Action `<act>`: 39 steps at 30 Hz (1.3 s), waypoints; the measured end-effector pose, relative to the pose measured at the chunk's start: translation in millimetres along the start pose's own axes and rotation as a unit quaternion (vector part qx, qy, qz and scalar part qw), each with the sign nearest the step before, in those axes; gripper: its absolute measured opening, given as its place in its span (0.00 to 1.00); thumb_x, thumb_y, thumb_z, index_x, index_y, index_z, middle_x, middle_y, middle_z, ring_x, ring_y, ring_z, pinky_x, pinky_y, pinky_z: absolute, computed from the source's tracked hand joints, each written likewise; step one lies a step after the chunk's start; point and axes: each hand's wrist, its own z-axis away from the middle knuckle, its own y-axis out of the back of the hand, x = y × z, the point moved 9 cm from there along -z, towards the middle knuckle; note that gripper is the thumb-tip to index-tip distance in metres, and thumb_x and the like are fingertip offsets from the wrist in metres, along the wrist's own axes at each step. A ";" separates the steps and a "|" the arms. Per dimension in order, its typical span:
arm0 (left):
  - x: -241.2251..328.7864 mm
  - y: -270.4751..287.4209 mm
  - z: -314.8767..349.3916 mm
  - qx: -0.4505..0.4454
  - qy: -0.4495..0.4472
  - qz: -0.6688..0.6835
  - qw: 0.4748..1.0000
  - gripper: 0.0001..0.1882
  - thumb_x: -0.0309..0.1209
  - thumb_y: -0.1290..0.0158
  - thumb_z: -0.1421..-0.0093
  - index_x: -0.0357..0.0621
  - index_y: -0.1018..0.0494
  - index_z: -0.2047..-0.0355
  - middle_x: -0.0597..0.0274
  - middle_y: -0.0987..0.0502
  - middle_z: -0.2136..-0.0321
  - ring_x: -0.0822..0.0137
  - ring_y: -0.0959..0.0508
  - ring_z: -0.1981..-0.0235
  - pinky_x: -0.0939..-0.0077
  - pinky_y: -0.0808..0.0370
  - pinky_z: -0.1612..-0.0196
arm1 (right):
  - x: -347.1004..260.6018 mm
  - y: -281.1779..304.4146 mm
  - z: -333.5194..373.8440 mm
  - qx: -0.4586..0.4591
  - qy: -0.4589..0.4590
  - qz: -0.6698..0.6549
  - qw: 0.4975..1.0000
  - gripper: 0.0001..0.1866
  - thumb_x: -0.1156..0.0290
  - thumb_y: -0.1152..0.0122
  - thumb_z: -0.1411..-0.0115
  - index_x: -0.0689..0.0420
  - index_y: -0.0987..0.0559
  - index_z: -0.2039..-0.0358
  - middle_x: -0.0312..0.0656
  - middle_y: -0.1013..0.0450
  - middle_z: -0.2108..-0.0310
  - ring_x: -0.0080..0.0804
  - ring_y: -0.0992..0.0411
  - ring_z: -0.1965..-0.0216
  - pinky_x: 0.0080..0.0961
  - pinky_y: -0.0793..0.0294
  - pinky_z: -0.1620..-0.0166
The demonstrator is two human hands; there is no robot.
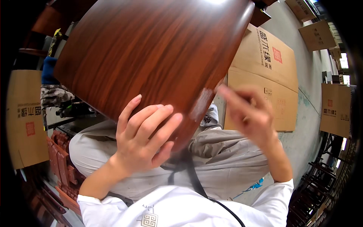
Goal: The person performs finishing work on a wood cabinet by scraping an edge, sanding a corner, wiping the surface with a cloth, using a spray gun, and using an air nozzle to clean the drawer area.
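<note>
A glossy, streaked red-brown wooden panel (151, 49) fills the upper centre, a whitish patch (201, 104) near its right edge. Left hand (143, 134), fingers apart, lies over its lower part; blurred right hand (251, 113) nears the patch, grip unclear. Right: cardboard (264, 77), grey floor (308, 75).

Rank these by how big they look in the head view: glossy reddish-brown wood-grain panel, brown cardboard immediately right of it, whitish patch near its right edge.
Largest to smallest:
1. Glossy reddish-brown wood-grain panel
2. Brown cardboard
3. Whitish patch
</note>
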 end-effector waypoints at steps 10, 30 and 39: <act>5.0 -4.8 -47.5 -0.128 -0.061 0.018 0.990 0.33 0.47 0.43 0.37 0.46 0.28 0.34 0.61 0.30 0.31 0.61 0.36 0.27 0.40 0.49 0.24 | 67.5 -45.6 44.0 0.026 -0.315 -0.565 0.763 0.20 0.62 0.47 0.25 0.58 0.32 0.39 0.43 0.26 0.50 0.21 0.29 0.69 0.21 0.27 0.65; 13.2 -0.6 -18.9 -0.120 -0.172 0.041 0.977 0.30 0.46 0.49 0.28 0.45 0.32 0.31 0.60 0.33 0.30 0.62 0.39 0.26 0.51 0.47 0.24 | 66.4 -35.0 47.8 0.072 -0.298 -0.492 0.815 0.18 0.70 0.39 0.30 0.59 0.24 0.42 0.38 0.20 0.51 0.29 0.22 0.52 0.31 0.22 0.47; -77.5 23.4 -67.6 -0.033 -0.091 0.035 0.995 0.24 0.35 0.45 0.31 0.46 0.28 0.36 0.54 0.29 0.34 0.52 0.32 0.31 0.55 0.40 0.26 | 21.7 -27.3 22.0 0.054 -0.355 -0.364 0.859 0.11 0.64 0.32 0.33 0.59 0.20 0.64 0.29 0.28 0.78 0.15 0.33 0.79 0.17 0.35 0.76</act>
